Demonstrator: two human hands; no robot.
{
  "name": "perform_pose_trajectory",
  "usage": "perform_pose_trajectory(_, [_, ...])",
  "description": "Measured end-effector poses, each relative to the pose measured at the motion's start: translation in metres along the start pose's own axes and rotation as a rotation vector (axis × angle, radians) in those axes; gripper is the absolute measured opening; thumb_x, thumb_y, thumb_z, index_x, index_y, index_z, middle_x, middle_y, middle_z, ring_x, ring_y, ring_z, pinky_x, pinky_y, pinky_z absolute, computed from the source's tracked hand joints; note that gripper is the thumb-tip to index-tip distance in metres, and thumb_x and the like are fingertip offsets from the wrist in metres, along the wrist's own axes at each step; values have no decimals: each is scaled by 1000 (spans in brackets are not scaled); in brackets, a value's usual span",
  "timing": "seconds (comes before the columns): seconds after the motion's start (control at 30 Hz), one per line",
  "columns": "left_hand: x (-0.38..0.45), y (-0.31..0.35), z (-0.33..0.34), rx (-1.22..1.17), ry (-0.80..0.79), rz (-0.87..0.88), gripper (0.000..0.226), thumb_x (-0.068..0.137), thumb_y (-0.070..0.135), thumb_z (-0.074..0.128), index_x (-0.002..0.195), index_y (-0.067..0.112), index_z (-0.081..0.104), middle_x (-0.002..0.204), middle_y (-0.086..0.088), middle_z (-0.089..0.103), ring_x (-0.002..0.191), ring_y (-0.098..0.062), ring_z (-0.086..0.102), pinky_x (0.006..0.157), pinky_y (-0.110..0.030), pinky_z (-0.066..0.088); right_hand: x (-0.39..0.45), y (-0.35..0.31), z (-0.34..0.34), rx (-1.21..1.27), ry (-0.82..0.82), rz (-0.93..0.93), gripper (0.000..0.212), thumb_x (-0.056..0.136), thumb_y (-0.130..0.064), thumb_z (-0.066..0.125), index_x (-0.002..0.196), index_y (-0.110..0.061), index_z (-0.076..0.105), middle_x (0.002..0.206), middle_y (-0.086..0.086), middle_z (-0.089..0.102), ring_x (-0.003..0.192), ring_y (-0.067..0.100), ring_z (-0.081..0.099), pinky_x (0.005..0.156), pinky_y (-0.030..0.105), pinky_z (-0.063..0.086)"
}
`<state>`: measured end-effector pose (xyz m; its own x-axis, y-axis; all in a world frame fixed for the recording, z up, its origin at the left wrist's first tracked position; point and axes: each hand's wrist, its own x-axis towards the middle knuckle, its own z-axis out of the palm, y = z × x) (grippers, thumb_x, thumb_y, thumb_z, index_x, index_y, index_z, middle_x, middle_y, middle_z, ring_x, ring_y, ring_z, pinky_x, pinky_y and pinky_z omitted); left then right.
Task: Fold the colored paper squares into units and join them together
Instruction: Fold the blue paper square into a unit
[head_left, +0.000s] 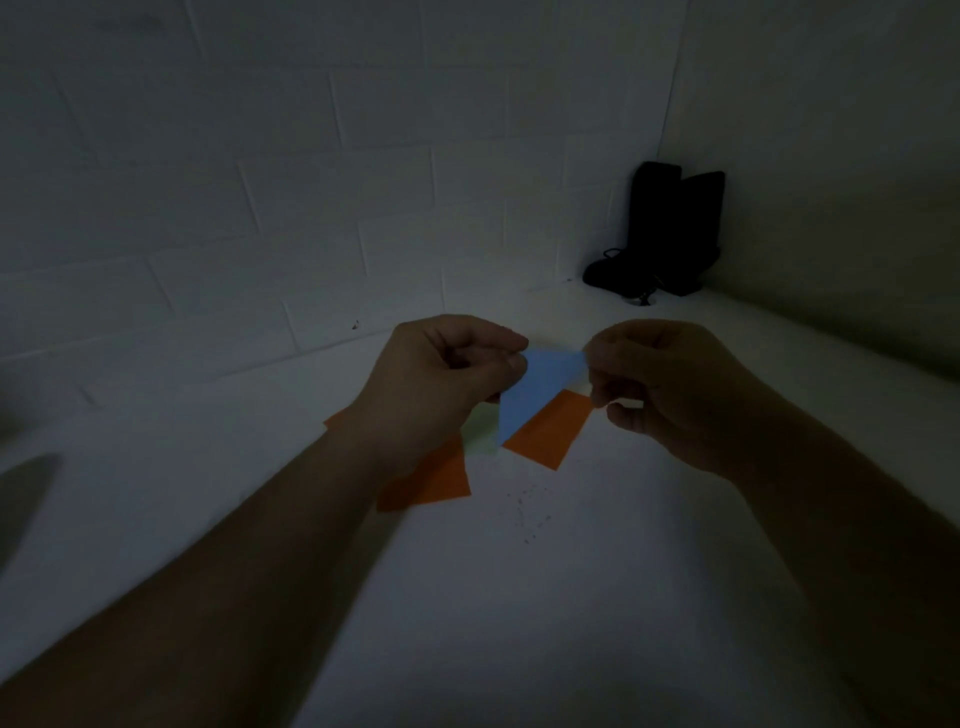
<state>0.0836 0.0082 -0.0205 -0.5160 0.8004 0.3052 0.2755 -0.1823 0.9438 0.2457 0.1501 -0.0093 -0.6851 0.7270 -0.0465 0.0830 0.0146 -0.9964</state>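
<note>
Room: we see a dim corner of pale painted block walls (311, 156), the mortar lines faint, meeting behind the blue paper.
Table: a smooth white top (519, 597) under the blue paper, with a scatter of small dark specks (530, 512) just nearer us than it.
Dark object: a black, boxy, upright thing (670, 228) with a cord at its foot, well beyond the blue paper in the wall corner; we cannot tell what it is.
Orange sheets: two flat, matte orange pieces lie on the table below the blue paper, one (431, 480) partly under our left forearm, one (550, 431) just right of the blue point.
Pale sheet: a faint greenish piece (480, 439) lies flat beside the blue paper's lower tip; its outline is unclear.
Blue paper: a light blue, crisp-edged triangle (535, 387), held above the table between our hands, point down.
Left hand: our left hand (441, 369) pinches the triangle's left upper corner, fingers curled.
Right hand: our right hand (670, 384) pinches the right upper corner, fingers curled in.
</note>
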Motion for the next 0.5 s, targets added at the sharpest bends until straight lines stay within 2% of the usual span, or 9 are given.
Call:
perform_pose_trajectory(0.1, [0,-5,0,107,-57,8,18,90,0,74,92,17,79,82,-8,77,76,-15,71,78,-29,60,1,1,-1,-72,-31,-20,16,91,-16,69,106,-19,71,95,6,72,83,21,68,69,31,55])
perform_pose_trajectory(0.17, [-1,-8,2,151,-95,6,18,91,2,73,94,18,80,82,-3,78,78,-15,72,77,-27,59,-1,3,5,-251,-35,-81,13,86,-12,75,97,-19,74,92,5,73,86,20,69,70,32,60])
perform_pose_trajectory(0.23, [0,-8,4,139,-113,0,17,93,4,72,103,16,79,90,-5,79,86,-19,75,80,-30,60,-2,6,13,-305,-20,-123,12,82,-7,78,83,-18,75,83,6,73,81,22,69,72,34,60])
perform_pose_trajectory(0.3, [0,-6,5,62,-112,-32,29,93,7,73,120,19,73,100,-9,78,94,-28,75,83,-37,62,-1,7,15,-207,4,-113,14,83,-3,76,77,-16,73,80,8,73,77,23,67,68,31,58])
perform_pose_trajectory(0.37, [2,-4,3,19,-114,-86,45,90,14,78,131,29,65,103,-13,76,95,-31,75,86,-40,63,0,6,13,-85,33,-66,11,85,-4,73,81,-14,72,88,12,72,80,23,66,68,30,57])
perform_pose_trajectory(0.43, [2,-4,2,34,-103,-130,51,87,18,81,132,32,61,95,-11,77,89,-26,76,84,-35,63,2,6,10,32,59,-43,9,87,-5,72,83,-14,71,88,9,69,79,22,64,66,28,56])
perform_pose_trajectory(0.5, [2,-5,2,13,-77,-151,49,88,15,80,132,27,62,89,-12,77,83,-22,75,82,-32,61,3,7,8,88,82,-40,8,87,-6,71,84,-14,71,84,6,67,75,21,62,65,28,56])
